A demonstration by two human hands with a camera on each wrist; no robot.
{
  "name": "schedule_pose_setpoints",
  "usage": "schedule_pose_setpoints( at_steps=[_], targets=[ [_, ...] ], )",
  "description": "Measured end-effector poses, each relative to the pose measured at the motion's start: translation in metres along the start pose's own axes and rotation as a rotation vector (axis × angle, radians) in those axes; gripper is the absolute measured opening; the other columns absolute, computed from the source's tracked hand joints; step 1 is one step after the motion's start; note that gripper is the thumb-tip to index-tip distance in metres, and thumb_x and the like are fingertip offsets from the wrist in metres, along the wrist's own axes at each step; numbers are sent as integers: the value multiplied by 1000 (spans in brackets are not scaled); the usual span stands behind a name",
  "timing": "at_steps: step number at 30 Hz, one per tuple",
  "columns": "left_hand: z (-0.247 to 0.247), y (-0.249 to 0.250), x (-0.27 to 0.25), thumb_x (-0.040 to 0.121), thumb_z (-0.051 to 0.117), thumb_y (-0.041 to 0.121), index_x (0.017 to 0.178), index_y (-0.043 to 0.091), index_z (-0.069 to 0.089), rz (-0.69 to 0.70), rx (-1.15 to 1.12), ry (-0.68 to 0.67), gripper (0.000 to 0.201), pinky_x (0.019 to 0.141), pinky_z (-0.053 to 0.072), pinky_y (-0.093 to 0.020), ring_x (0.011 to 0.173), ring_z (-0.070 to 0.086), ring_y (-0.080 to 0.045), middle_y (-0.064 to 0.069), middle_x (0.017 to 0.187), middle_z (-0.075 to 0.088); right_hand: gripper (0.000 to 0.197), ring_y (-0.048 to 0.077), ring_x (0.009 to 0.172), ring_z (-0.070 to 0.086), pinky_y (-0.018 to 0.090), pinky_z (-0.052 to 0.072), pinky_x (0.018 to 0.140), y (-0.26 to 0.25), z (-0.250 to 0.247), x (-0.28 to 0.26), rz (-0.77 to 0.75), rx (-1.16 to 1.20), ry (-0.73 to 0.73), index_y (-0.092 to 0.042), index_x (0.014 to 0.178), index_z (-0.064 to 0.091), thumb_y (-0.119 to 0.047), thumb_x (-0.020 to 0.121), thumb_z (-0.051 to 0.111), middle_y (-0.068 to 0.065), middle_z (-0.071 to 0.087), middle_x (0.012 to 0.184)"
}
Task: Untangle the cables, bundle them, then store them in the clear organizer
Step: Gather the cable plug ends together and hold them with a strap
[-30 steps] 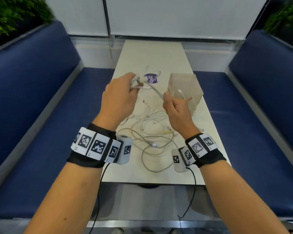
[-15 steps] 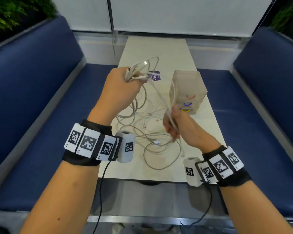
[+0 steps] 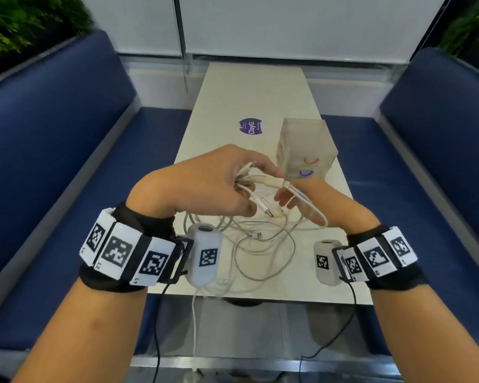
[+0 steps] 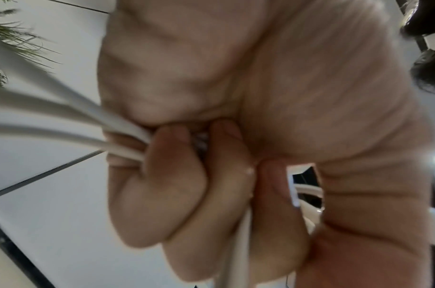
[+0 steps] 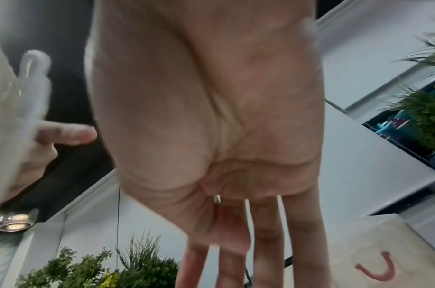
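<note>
A tangle of white cables (image 3: 263,244) lies on the pale table (image 3: 249,87) in front of me. My left hand (image 3: 249,183) grips a bundle of cable ends above the tangle; in the left wrist view its curled fingers (image 4: 177,175) close round several white cables (image 4: 63,109). My right hand (image 3: 293,194) is just right of it, fingers straight and spread, with a cable loop (image 3: 315,214) draped over it. The right wrist view shows that open palm (image 5: 211,97) holding nothing. The clear organizer (image 3: 307,150) stands beyond the hands, with red and blue curved marks on its near side.
A purple round sticker (image 3: 250,127) is on the table beyond the organizer. Blue padded benches (image 3: 53,150) run along both sides of the narrow table. One white cable (image 3: 194,322) hangs over the near table edge. Green plants (image 3: 17,23) stand behind the benches.
My left hand has come down and toward me with the bundle of cable ends. My right hand let go of the cable it was pulling and opened, moving up beside the left hand.
</note>
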State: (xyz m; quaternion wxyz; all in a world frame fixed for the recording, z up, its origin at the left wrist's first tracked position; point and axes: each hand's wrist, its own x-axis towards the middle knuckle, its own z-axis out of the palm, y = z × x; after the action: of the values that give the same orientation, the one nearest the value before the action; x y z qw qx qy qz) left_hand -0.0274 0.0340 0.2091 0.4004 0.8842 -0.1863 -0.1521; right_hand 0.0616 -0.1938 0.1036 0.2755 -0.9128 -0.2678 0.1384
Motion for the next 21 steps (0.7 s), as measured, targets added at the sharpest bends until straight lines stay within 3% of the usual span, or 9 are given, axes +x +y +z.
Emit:
schedule_pose_setpoints(
  at_steps=[3, 5, 7, 10, 13, 15, 17, 19, 21],
  targets=[
    [6, 5, 4, 91, 72, 15, 94, 15, 71, 44, -75, 69, 3, 51, 34, -12, 49, 41, -3, 15, 52, 50, 28, 11, 85, 67, 26, 54, 74, -19, 1, 7, -3, 186, 135, -7, 112, 69, 3, 98, 47, 6, 73, 98],
    [13, 4, 9, 96, 67, 17, 84, 14, 72, 55, -103, 108, 13, 55, 35, -11, 53, 44, -1, 14, 57, 52, 28, 4, 80, 67, 17, 52, 69, -40, 3, 7, -21, 489, 176, 4, 124, 62, -1, 104, 42, 13, 70, 104],
    [19, 1, 12, 97, 65, 10, 84, 15, 74, 37, -127, 108, 16, 59, 42, -7, 58, 55, 5, 18, 60, 61, 38, 20, 95, 70, 17, 55, 73, -57, 9, 4, 74, 873, 146, 11, 132, 55, -10, 108, 34, 30, 63, 123],
    [20, -10, 15, 88, 75, 9, 88, 9, 74, 1, -74, 153, 2, 59, 45, -10, 59, 59, 3, 3, 72, 71, 65, 35, 112, 66, 51, 52, 101, -58, 20, 3, 59, 1083, -1, -19, 103, 80, -40, 109, 19, 20, 71, 116],
    [19, -20, 13, 76, 85, 19, 96, 15, 75, -52, 29, 163, 23, 60, 48, -16, 57, 62, 0, 1, 79, 75, 74, 51, 110, 61, 67, 43, 103, -46, 29, 3, 42, 1168, -130, -18, 101, 80, -48, 107, 12, 29, 65, 116],
    [20, -23, 14, 70, 91, 29, 99, 18, 75, -81, 8, 201, 34, 59, 48, -15, 58, 65, -2, 3, 83, 77, 76, 54, 101, 63, 61, 49, 97, -37, 31, 4, -5, 1150, -209, -14, 110, 76, -56, 104, 13, 34, 64, 113],
    [21, -24, 17, 73, 88, 37, 93, 21, 78, -104, -21, 302, 27, 57, 45, -9, 63, 65, -3, 2, 83, 77, 73, 41, 77, 65, 47, 53, 80, -35, 30, 5, -67, 1053, -268, -16, 125, 66, -64, 99, 17, 26, 70, 95],
    [20, -23, 21, 82, 82, 39, 80, 21, 80, -80, -39, 391, 18, 56, 45, -12, 62, 61, -4, 2, 77, 76, 75, 32, 63, 59, 36, 50, 63, -31, 32, 7, -88, 988, -286, -21, 134, 59, -75, 91, 28, 17, 71, 82],
    [19, -22, 24, 91, 73, 35, 60, 11, 69, -40, -99, 465, 39, 51, 40, -19, 48, 48, -9, -2, 57, 63, 79, 28, 59, 54, 32, 46, 59, -25, 34, 7, -94, 905, -329, -15, 129, 63, -78, 86, 45, 17, 68, 77]
  ],
)
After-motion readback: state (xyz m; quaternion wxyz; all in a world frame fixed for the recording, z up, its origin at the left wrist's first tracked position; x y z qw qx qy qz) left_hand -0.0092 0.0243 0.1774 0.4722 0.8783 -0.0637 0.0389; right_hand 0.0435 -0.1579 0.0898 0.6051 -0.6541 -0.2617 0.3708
